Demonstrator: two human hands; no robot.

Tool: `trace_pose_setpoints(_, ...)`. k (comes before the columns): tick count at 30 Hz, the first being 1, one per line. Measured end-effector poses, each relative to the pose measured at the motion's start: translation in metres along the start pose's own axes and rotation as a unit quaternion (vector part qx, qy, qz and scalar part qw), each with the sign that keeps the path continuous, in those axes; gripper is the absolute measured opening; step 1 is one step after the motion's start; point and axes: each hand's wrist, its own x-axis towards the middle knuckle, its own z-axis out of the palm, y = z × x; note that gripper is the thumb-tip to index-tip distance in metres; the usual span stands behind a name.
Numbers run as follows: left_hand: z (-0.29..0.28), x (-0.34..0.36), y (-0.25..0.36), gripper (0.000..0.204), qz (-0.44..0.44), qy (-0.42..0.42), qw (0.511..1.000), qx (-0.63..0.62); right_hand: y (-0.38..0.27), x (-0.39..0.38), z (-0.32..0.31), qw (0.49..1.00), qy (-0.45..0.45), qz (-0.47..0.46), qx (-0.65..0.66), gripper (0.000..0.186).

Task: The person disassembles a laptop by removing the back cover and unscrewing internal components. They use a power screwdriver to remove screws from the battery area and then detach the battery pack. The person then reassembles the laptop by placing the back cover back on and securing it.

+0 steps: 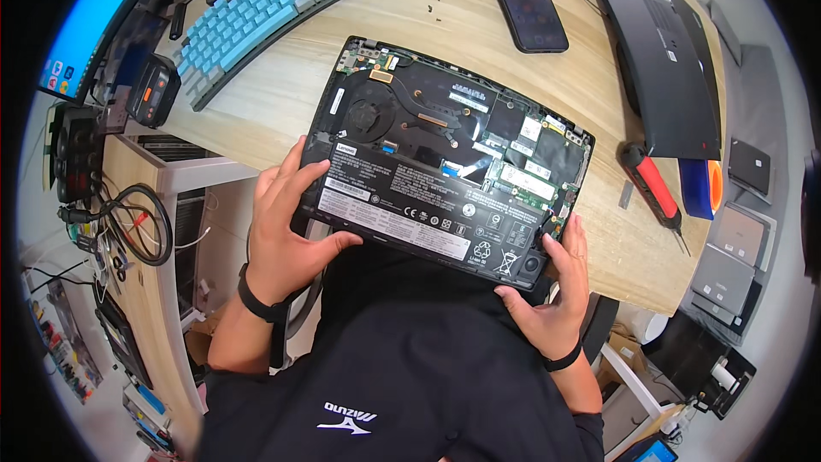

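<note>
An opened laptop (428, 124), its inner side facing up, lies tilted across the near edge of the desk. Its long black battery (402, 197) with printed labels fills the near half. A round fan (369, 120) sits at the upper left, and green circuit boards (526, 181) show on the right. My left hand (295, 222) grips the laptop's left near corner, fingers along the side and thumb at the front edge. My right hand (556, 291) holds the right near corner, thumb below and fingers up the side.
A blue and grey keyboard (274, 13) and a black phone (526, 5) lie at the back. Several tiny screws (435, 8) rest between them. On the right are a black laptop cover (663, 60), a red-and-black screwdriver (652, 184) and a roll of tape (701, 188).
</note>
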Motion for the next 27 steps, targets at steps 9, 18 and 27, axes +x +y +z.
trace_pose_setpoints(9,-0.007,-0.001,-0.009,0.101,0.064,0.019,0.998,0.009,-0.001,0.0,-0.004,1.0,-0.007,-0.016,0.003,0.079)
trace_pose_setpoints(18,-0.02,0.01,-0.014,0.102,0.075,0.077,0.989,-0.102,0.0,0.017,-0.029,0.984,0.05,-0.137,-0.105,0.087)
trace_pose_setpoints(27,-0.014,0.027,-0.004,0.103,-0.036,0.116,0.917,-0.379,-0.017,0.044,-0.062,0.983,0.07,-0.112,-0.126,0.09)
